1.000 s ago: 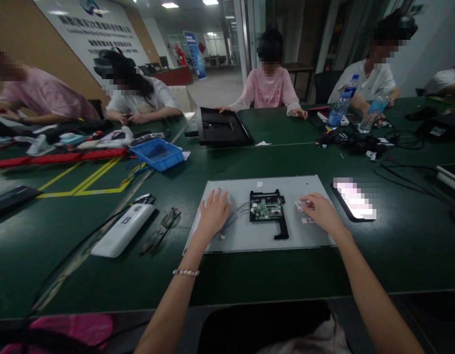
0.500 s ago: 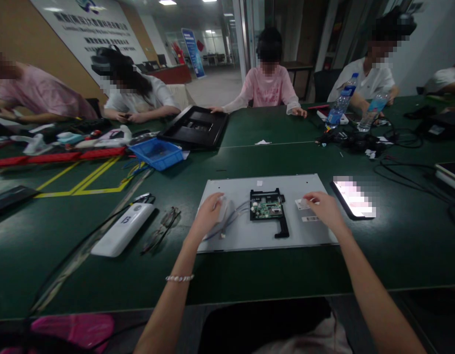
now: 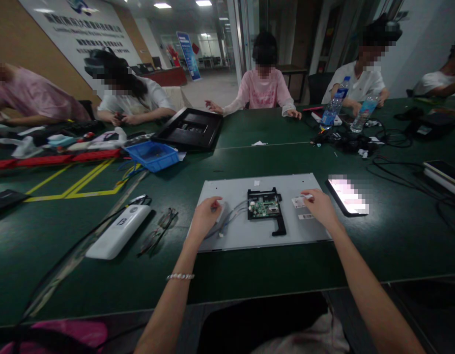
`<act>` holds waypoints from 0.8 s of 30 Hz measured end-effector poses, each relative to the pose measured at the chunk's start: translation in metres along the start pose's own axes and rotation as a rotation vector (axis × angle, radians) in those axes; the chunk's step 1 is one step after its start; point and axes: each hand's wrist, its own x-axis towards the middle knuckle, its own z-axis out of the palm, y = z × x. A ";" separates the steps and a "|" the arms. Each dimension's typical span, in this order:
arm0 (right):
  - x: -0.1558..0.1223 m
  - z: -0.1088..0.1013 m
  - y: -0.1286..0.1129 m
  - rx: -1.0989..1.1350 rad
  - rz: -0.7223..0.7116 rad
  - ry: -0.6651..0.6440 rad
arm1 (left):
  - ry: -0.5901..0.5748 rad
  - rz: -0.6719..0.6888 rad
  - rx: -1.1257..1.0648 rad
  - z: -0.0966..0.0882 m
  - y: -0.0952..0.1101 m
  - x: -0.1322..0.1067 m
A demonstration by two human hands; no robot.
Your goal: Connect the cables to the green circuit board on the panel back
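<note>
A grey metal panel (image 3: 257, 233) lies flat on the green table in front of me. A small green circuit board (image 3: 263, 207) in a black bracket sits at its middle, and grey wires (image 3: 231, 216) run left from it. My left hand (image 3: 204, 219) rests on the panel's left part with its fingers pinched together at the wires' far side; what they hold is hidden. My right hand (image 3: 321, 207) lies on the panel's right part, fingertips closed on a small white label (image 3: 298, 201). A second label (image 3: 304, 216) lies just below it.
A lit phone (image 3: 347, 196) lies right of the panel. A white device (image 3: 119, 231) and glasses (image 3: 159, 231) lie to the left. Farther back are a blue bin (image 3: 154, 155), a black cover (image 3: 188, 129), water bottles (image 3: 330, 110) and cables (image 3: 397, 167). Several people sit around the table.
My left hand went from lying flat on the panel to a pinch and drew back a little. The person opposite turned the black cover and let go of it.
</note>
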 end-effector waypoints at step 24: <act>0.000 0.007 -0.013 0.018 -0.070 0.037 | 0.060 0.200 0.049 0.005 0.076 0.031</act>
